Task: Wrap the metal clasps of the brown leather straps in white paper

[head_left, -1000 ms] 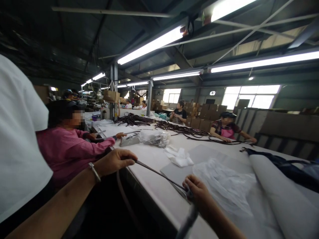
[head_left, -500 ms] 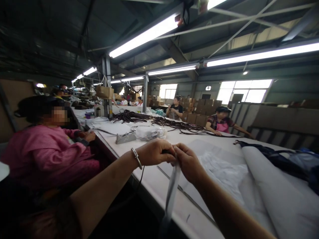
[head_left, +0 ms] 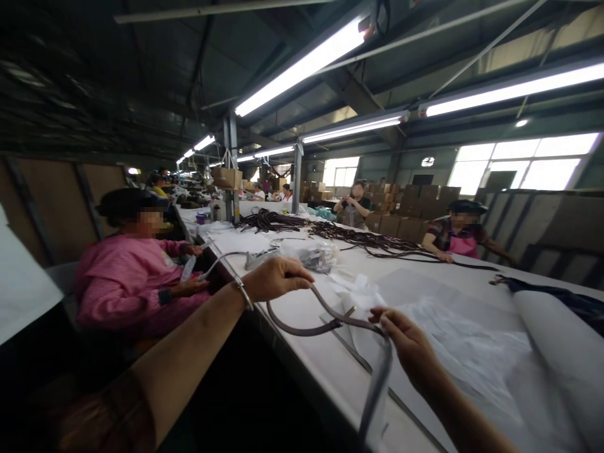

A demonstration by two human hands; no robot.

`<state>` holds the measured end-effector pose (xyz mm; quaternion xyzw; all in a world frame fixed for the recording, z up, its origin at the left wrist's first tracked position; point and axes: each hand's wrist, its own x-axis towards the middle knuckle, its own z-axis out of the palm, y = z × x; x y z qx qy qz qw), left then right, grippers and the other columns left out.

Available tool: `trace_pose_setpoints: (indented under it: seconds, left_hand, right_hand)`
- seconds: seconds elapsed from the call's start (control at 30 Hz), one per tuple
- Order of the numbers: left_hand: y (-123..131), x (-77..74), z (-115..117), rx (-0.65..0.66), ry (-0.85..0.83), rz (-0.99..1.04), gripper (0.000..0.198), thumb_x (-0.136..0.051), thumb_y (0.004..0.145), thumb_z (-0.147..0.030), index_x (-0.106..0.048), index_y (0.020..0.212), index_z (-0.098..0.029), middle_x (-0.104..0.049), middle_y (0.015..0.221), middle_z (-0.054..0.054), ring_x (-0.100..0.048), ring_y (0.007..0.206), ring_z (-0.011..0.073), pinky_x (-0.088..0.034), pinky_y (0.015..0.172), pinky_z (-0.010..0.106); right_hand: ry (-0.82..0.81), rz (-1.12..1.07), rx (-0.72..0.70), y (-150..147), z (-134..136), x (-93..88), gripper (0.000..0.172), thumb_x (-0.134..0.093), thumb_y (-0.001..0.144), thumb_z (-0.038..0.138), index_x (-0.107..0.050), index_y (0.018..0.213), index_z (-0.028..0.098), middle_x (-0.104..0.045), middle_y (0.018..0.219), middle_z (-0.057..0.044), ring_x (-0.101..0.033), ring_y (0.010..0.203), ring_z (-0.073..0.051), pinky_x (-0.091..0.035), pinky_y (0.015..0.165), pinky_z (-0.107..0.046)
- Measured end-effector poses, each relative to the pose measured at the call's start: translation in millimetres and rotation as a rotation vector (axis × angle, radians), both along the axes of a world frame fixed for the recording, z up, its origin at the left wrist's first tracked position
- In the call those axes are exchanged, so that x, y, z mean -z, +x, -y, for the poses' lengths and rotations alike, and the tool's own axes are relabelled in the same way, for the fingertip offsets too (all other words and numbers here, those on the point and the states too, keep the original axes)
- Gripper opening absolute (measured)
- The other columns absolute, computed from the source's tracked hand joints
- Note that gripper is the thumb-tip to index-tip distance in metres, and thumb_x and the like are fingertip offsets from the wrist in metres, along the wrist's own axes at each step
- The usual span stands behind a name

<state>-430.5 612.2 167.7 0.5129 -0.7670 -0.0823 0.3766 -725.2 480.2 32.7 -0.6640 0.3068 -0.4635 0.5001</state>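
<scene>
A thin dark brown strap curves in a loop between my hands above the near edge of a long white table. My left hand, with a metal bracelet at the wrist, pinches one end of the strap. My right hand holds the strap's other part together with a clear plastic sleeve that hangs down from it over the table edge.
A person in a pink top sits close on my left at the same table. Piles of dark straps, a plastic bag and white paper sheets lie ahead. Two people work across the table, one at far right.
My hands were pressed together at the strap half a second ago; they have now drawn apart, the strap looping between them. The view has swung slightly, and the plastic sleeve hangs from my right hand.
</scene>
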Motion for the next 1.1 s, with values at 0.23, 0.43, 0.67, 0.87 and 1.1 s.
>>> trace_pose_setpoints:
  seconds: [0.23, 0.43, 0.67, 0.87, 1.1]
  left_hand:
    - [-66.1, -31.4, 30.4, 0.170, -0.168, -0.089, 0.021, -0.073, 0.084, -0.031, -0.078, 0.095, -0.014, -0.072, 0.083, 0.006, -0.063, 0.079, 0.0157, -0.049, 0.075, 0.026]
    - [-67.7, -7.3, 45.9, 0.331, 0.105, -0.156, 0.026, -0.073, 0.083, -0.034, -0.075, 0.098, -0.013, -0.073, 0.082, 0.006, -0.065, 0.073, 0.0151, -0.051, 0.071, 0.026]
    - [36.8, 12.6, 17.4, -0.083, 0.198, -0.111, 0.042, -0.074, 0.079, -0.045, -0.077, 0.106, -0.013, -0.078, 0.096, 0.010, -0.068, 0.085, 0.0210, -0.052, 0.076, 0.029]
    - [75.5, 4.9, -4.9, -0.213, 0.225, 0.018, 0.045, -0.073, 0.078, -0.052, -0.078, 0.104, -0.015, -0.078, 0.095, 0.009, -0.069, 0.091, 0.0228, -0.051, 0.083, 0.030]
    - [62.1, -26.8, -18.0, -0.260, 0.042, 0.001, 0.056, -0.065, 0.082, -0.065, -0.078, 0.100, -0.013, -0.075, 0.082, 0.007, -0.064, 0.074, 0.0174, -0.049, 0.070, 0.025]
  right_hand:
    - [-0.107, 0.145, -0.119, 33.6, -17.5, -93.3, 0.036, -0.071, 0.079, 0.051, -0.069, 0.096, 0.020, -0.073, 0.100, -0.009, -0.063, 0.090, -0.023, -0.050, 0.081, -0.036]
    - [0.166, 0.264, -0.142, 60.1, -33.1, -101.9, 0.033, -0.073, 0.071, 0.049, -0.061, 0.080, 0.020, -0.055, 0.057, 0.004, -0.045, 0.047, -0.009, -0.035, 0.043, -0.022]
    - [0.348, 0.137, 0.134, 9.4, -0.4, -40.5, 0.048, -0.081, 0.056, 0.053, -0.067, 0.083, 0.016, -0.047, 0.051, 0.005, -0.042, 0.045, -0.008, -0.029, 0.042, -0.020]
    - [0.424, 0.099, 0.129, -6.4, 3.9, 8.8, 0.056, -0.083, 0.054, 0.057, -0.069, 0.089, 0.016, -0.048, 0.055, 0.005, -0.044, 0.048, -0.008, -0.031, 0.045, -0.020]
    - [0.207, -0.039, 0.055, -9.4, 8.4, 22.0, 0.046, -0.075, 0.066, 0.062, -0.070, 0.080, 0.019, -0.067, 0.075, -0.006, -0.060, 0.069, -0.020, -0.046, 0.061, -0.032]
